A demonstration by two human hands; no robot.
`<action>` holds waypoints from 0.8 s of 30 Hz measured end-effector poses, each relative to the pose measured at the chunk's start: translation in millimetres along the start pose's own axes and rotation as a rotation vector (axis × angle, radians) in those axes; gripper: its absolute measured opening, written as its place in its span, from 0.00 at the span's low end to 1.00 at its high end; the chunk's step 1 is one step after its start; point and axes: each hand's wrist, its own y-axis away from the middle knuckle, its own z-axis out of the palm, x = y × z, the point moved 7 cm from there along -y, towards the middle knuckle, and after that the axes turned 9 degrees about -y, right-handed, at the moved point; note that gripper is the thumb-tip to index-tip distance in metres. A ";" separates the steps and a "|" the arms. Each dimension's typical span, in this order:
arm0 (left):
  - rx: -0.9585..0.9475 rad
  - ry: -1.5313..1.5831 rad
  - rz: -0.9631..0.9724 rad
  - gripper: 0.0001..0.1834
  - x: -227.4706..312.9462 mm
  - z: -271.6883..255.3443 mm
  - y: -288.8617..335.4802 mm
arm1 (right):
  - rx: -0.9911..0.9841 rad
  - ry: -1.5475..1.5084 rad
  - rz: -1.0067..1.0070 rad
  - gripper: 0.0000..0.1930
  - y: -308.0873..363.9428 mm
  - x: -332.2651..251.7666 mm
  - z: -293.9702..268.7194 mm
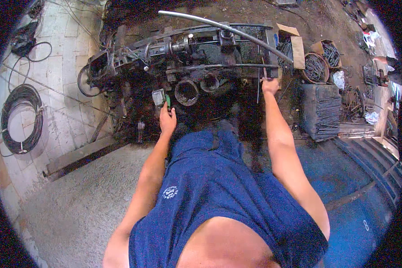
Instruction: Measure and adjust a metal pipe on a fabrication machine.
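Note:
A dark, greasy machine (183,49) with rails, shafts and round openings stretches across in front of me. At its near left side my left hand (167,120) has its fingertips closed on a narrow green piece (168,101). Right beside that piece is a small pale grey box (158,97). My right hand (270,85) is at the machine's right end, its fingers curled round what looks like a thin rod (264,71); the grip itself is partly hidden. A long, bright metal bar (219,26) slants over the top of the machine, coming down to the right.
On the left floor lies a coil of dark wire (36,120). Open cardboard boxes (298,51) and a round tub (316,67) of metal pieces stand at the right, near a stack of dark rods (321,111). Another person's arm (380,59) shows at the far right.

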 end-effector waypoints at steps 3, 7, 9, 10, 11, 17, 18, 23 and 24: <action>-0.040 0.000 -0.046 0.26 4.5 -1.8 -2.7 | -0.088 -0.009 -0.071 0.15 21.3 -20.0 -29.9; 0.057 -0.010 0.071 0.26 28.5 0.3 -9.0 | -0.175 -0.119 0.028 0.11 44.8 51.2 -50.8; 0.108 0.003 0.023 0.26 3.8 -3.1 -0.9 | -0.616 -0.380 0.315 0.04 112.5 5.2 -33.3; 0.103 -0.027 0.023 0.26 7.4 -5.3 0.0 | -0.680 -0.501 0.507 0.03 144.0 -11.9 -35.5; 0.097 -0.055 0.026 0.26 9.9 -7.2 -0.3 | -0.769 -0.558 0.595 0.04 171.6 -29.1 -37.7; 0.068 -0.010 0.063 0.26 7.5 -5.0 -4.5 | -0.923 -0.759 0.517 0.14 217.1 -150.2 32.5; 0.066 -0.007 0.063 0.26 7.0 -4.2 -4.6 | -0.933 -0.832 0.512 0.15 212.3 -172.9 46.8; -0.087 0.070 -0.057 0.27 -5.3 3.0 -4.1 | -0.947 -1.058 0.642 0.16 194.9 -234.1 97.4; -0.084 0.073 -0.056 0.27 -3.6 1.4 -4.7 | -0.947 -1.057 0.637 0.16 190.6 -236.5 105.1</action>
